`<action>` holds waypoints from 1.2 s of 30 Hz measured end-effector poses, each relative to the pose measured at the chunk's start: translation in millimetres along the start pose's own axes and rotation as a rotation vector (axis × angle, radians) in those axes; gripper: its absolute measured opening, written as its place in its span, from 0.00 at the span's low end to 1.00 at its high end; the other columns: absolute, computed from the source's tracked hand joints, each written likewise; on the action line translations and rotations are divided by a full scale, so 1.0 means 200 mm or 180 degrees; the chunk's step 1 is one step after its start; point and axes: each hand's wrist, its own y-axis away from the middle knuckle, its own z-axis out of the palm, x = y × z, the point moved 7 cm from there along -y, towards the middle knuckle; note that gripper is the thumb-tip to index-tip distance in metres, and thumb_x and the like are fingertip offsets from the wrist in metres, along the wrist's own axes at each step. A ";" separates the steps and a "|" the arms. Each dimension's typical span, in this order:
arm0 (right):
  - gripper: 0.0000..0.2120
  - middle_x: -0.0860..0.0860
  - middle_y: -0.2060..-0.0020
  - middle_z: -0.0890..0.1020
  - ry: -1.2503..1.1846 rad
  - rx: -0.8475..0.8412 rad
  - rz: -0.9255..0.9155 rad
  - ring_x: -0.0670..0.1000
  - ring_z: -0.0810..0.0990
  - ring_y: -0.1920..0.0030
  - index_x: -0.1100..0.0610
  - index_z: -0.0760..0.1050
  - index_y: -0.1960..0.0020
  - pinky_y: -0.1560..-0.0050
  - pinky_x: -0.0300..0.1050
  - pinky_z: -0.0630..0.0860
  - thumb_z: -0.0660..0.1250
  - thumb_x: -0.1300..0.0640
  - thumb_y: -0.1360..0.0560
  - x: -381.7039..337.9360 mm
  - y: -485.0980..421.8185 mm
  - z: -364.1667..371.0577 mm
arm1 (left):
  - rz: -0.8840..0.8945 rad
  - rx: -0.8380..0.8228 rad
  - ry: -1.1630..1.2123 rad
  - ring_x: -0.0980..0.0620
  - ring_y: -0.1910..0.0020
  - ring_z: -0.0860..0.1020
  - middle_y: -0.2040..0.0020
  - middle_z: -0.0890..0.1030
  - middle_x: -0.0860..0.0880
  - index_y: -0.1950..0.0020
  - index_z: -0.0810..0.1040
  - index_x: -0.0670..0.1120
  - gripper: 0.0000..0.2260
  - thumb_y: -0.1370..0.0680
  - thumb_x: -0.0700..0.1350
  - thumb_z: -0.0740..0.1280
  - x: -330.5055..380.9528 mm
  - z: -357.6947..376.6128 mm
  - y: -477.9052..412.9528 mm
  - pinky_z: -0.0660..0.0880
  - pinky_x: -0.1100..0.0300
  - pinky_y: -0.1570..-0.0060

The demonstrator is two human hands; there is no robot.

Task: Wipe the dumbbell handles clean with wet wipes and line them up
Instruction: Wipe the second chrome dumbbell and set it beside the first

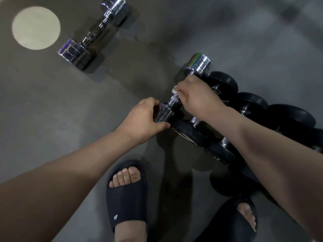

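Head view, toward one o'clock of centre: left hand (145, 117) curls round the small shiny chrome dumbbell (173, 100) at its near head, while right hand (195, 96) clamps a white wet wipe (175, 89) on its handle. Black rubber dumbbells (251, 102) lie at three o'clock.

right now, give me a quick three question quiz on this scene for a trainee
1. True or false: the left hand grips one end of the near chrome dumbbell.
2. What does the right hand hold against that dumbbell's handle? A) a white wipe B) a brush C) a spray bottle
3. Fill in: the far chrome dumbbell lies by itself on the ____.

Key: 1 true; 2 A; 3 floor.
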 end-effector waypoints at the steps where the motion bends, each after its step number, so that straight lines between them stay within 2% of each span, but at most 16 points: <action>1: 0.10 0.61 0.47 0.76 -0.0002 0.0126 0.0140 0.63 0.79 0.52 0.62 0.80 0.44 0.48 0.52 0.76 0.63 0.61 0.20 0.04 -0.02 -0.03 | 0.0004 0.0001 0.0001 0.50 0.41 0.75 0.39 0.77 0.47 0.35 0.74 0.44 0.31 0.32 0.55 0.79 0.00 0.00 0.00 0.61 0.72 0.50; 3: 0.09 0.61 0.47 0.77 0.0003 0.0308 0.0280 0.63 0.79 0.51 0.62 0.80 0.44 0.47 0.52 0.75 0.63 0.61 0.20 0.06 -0.01 -0.05 | -0.0002 -0.0002 0.0027 0.50 0.41 0.75 0.39 0.77 0.47 0.35 0.74 0.43 0.31 0.32 0.55 0.80 0.00 0.00 0.00 0.62 0.72 0.50; 4: 0.09 0.61 0.48 0.77 -0.0012 0.0278 0.0162 0.63 0.79 0.52 0.61 0.81 0.45 0.48 0.53 0.77 0.64 0.62 0.21 0.03 0.00 -0.03 | -0.0011 -0.0006 0.0042 0.50 0.40 0.75 0.39 0.77 0.47 0.35 0.74 0.43 0.31 0.33 0.55 0.80 -0.01 0.00 0.00 0.62 0.72 0.49; 7: 0.09 0.60 0.53 0.78 -0.0114 -0.0166 -0.0509 0.63 0.80 0.57 0.60 0.83 0.47 0.54 0.54 0.79 0.66 0.65 0.23 -0.09 0.06 0.04 | -0.0037 -0.0018 0.0059 0.50 0.39 0.75 0.38 0.77 0.48 0.35 0.74 0.44 0.32 0.33 0.56 0.80 -0.02 0.00 0.00 0.63 0.71 0.48; 8: 0.09 0.60 0.54 0.78 -0.0117 -0.0235 -0.0539 0.62 0.80 0.57 0.59 0.84 0.46 0.54 0.53 0.79 0.67 0.65 0.23 -0.09 0.06 0.03 | -0.0041 -0.0020 0.0056 0.50 0.39 0.75 0.38 0.77 0.48 0.35 0.74 0.44 0.32 0.33 0.56 0.80 -0.02 0.00 0.00 0.63 0.71 0.48; 12: 0.11 0.62 0.47 0.76 -0.0163 0.0121 0.0126 0.62 0.79 0.51 0.61 0.83 0.43 0.46 0.49 0.76 0.64 0.64 0.21 0.04 -0.02 -0.05 | -0.0046 -0.0002 0.0056 0.50 0.39 0.75 0.38 0.78 0.48 0.35 0.74 0.44 0.32 0.33 0.56 0.80 -0.02 0.01 0.00 0.63 0.70 0.49; 14: 0.10 0.61 0.50 0.77 -0.0070 0.0043 -0.0087 0.63 0.79 0.55 0.61 0.84 0.46 0.52 0.51 0.76 0.65 0.65 0.23 -0.03 0.01 -0.02 | -0.0054 0.0005 0.0066 0.50 0.39 0.76 0.38 0.78 0.48 0.34 0.74 0.44 0.32 0.33 0.55 0.80 -0.02 0.00 0.00 0.64 0.69 0.48; 17: 0.10 0.58 0.54 0.77 -0.0036 -0.0347 -0.0603 0.59 0.80 0.58 0.58 0.85 0.48 0.57 0.47 0.76 0.67 0.66 0.24 -0.14 0.08 0.03 | -0.0079 -0.0014 0.0099 0.51 0.40 0.76 0.39 0.78 0.48 0.35 0.75 0.44 0.32 0.33 0.55 0.80 -0.02 0.00 0.00 0.66 0.68 0.47; 21: 0.12 0.61 0.47 0.77 -0.0251 0.0017 -0.0015 0.60 0.80 0.50 0.60 0.84 0.43 0.44 0.48 0.76 0.65 0.65 0.22 0.03 -0.03 -0.04 | -0.0085 -0.0022 0.0095 0.50 0.39 0.76 0.37 0.78 0.48 0.34 0.75 0.45 0.32 0.33 0.56 0.79 -0.02 0.00 0.00 0.68 0.65 0.44; 22: 0.11 0.61 0.47 0.77 -0.0245 0.0082 0.0006 0.60 0.80 0.50 0.60 0.84 0.43 0.44 0.48 0.76 0.65 0.65 0.22 0.04 -0.03 -0.03 | -0.0088 -0.0025 0.0092 0.50 0.39 0.76 0.37 0.78 0.48 0.33 0.75 0.45 0.32 0.32 0.56 0.79 -0.02 0.00 0.00 0.68 0.65 0.44; 26: 0.10 0.57 0.55 0.77 -0.0062 -0.0291 -0.0680 0.56 0.79 0.59 0.58 0.85 0.49 0.58 0.46 0.76 0.67 0.66 0.24 -0.09 0.06 0.04 | -0.0095 -0.0042 0.0078 0.51 0.38 0.76 0.36 0.78 0.48 0.33 0.75 0.44 0.33 0.32 0.56 0.80 -0.02 -0.01 0.00 0.66 0.68 0.45; 27: 0.10 0.57 0.55 0.77 -0.0023 -0.0360 -0.0709 0.56 0.79 0.60 0.58 0.85 0.48 0.59 0.46 0.75 0.67 0.66 0.24 -0.09 0.06 0.04 | -0.0096 -0.0039 0.0079 0.51 0.38 0.76 0.36 0.78 0.48 0.33 0.75 0.44 0.33 0.32 0.56 0.80 -0.02 -0.01 0.00 0.66 0.68 0.46; 30: 0.10 0.60 0.50 0.76 -0.0013 -0.0025 -0.0065 0.60 0.79 0.55 0.61 0.83 0.46 0.53 0.46 0.75 0.64 0.66 0.22 0.05 -0.03 -0.02 | -0.0087 -0.0036 0.0058 0.50 0.38 0.76 0.36 0.78 0.48 0.32 0.74 0.44 0.33 0.32 0.56 0.79 -0.02 -0.01 0.00 0.66 0.67 0.44; 32: 0.09 0.61 0.48 0.74 0.0140 0.0162 0.0362 0.63 0.79 0.55 0.62 0.81 0.48 0.53 0.44 0.72 0.62 0.64 0.21 0.10 -0.05 -0.02 | -0.0088 -0.0044 0.0058 0.50 0.38 0.76 0.36 0.78 0.48 0.32 0.74 0.44 0.33 0.32 0.56 0.79 -0.02 -0.01 0.00 0.68 0.65 0.43; 34: 0.08 0.59 0.50 0.71 0.0119 0.0149 0.0236 0.62 0.77 0.57 0.62 0.79 0.48 0.53 0.43 0.72 0.61 0.63 0.21 0.05 -0.02 0.02 | -0.0107 -0.0054 0.0081 0.51 0.38 0.76 0.35 0.78 0.48 0.32 0.74 0.45 0.33 0.32 0.57 0.79 -0.03 -0.01 -0.01 0.68 0.65 0.43; 36: 0.11 0.59 0.48 0.71 -0.0085 -0.0021 -0.0035 0.60 0.77 0.55 0.63 0.78 0.42 0.49 0.48 0.77 0.64 0.61 0.22 0.01 0.04 0.04 | -0.0131 -0.0062 0.0087 0.51 0.38 0.76 0.35 0.78 0.48 0.32 0.74 0.45 0.33 0.32 0.57 0.79 -0.03 -0.01 -0.01 0.68 0.66 0.44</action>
